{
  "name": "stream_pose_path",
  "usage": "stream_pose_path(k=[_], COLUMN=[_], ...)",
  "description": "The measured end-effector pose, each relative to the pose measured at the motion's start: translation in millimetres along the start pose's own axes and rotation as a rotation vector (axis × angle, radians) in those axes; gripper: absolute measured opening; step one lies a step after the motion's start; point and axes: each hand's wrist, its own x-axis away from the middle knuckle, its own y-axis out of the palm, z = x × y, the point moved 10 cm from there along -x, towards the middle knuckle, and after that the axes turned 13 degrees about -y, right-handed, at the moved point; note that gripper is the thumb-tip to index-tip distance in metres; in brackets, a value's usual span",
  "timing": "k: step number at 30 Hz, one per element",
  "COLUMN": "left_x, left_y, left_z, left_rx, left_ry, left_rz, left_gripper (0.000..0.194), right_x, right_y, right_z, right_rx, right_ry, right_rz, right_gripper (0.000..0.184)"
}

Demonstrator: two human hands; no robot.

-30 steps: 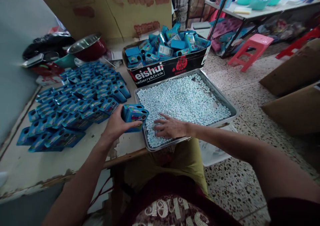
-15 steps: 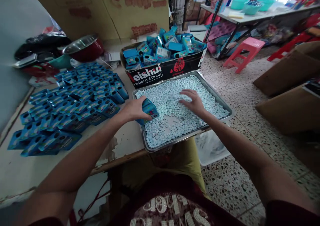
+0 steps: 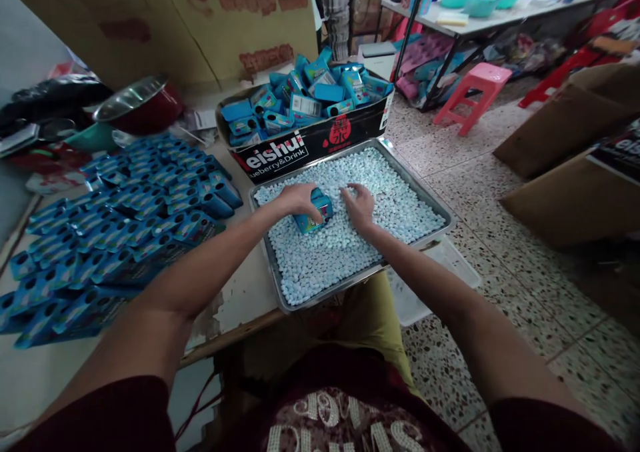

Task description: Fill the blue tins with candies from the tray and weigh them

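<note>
My left hand [image 3: 300, 201] is closed around small blue printed boxes [image 3: 320, 213], held tilted low over the metal tray [image 3: 449, 220]; how many boxes is hard to tell. A layer of small pale-blue candy-like pellets [image 3: 320, 259] covers the tray. Just right of the boxes, my right hand [image 3: 360, 209] touches the pellets, fingers apart and slightly curled. Many similar blue boxes [image 3: 145, 205] stand in packed rows on the table to the left, dark round holes showing in their tops.
Behind the tray, a black printed carton [image 3: 310, 147] is heaped with blue boxes. A red metal bowl [image 3: 150, 109] sits at the back left. Brown cartons [image 3: 575, 199] and a pink stool [image 3: 475, 95] stand on the floor to the right, with a white bin [image 3: 450, 272] under the tray's edge.
My left hand has carried the blue boxes from the tray's left edge rightward over the pellets. My right hand swept from the near left to the far side, then came back toward the boxes.
</note>
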Motion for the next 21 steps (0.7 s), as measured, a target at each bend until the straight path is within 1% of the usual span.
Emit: stream_pose_path(k=[3,4,6,7,9,11,13,15,17,19,21], left_x=[17,24,38,44,53,58,60,64,68,71,73], left_y=[-3.8,-6.9,-12.3,-13.1,-9.3,-1.2,4.3,3.1,-4.5,-11.5,-15.3], left_z=[7,5,-6,-13,-31,-46,-54,-55,-54,-50,-45], left_rx=[0.101,0.171,0.351,0.454,0.678,0.886,0.984,0.935,0.801,0.661,0.577], left_ry=[0.093,0.122,0.167,0.182,0.189,0.172,0.148,0.132,0.117,0.114,0.125], left_rz=[0.016,0.042,0.116,0.152,0.199,0.202,0.197,0.209,0.260,0.297,0.310], left_gripper=[0.077,0.080,0.091,0.096,0.099,0.098,0.096,0.091,0.087,0.086,0.088], right_x=[1,0,-6,-10,-19,-25,-30,-33,-33,-29,-23], right_y=[25,36,53,58,62,64,65,64,62,60,59], right_z=[15,16,8,2,-8,-14,-21,-29,-41,-58,-76], right_rx=[-0.439,-0.587,-0.812,-0.884,-0.968,-1.003,-1.024,-1.052,-1.076,-1.075,-1.056], right_ry=[0.229,0.289,0.344,0.347,0.348,0.368,0.381,0.378,0.355,0.317,0.270], right_rz=[0.055,0.047,0.003,-0.016,-0.023,-0.015,-0.004,0.018,0.019,-0.016,-0.056], right_gripper=[0.037,0.037,0.040,0.043,0.047,0.047,0.043,0.038,0.033,0.031,0.031])
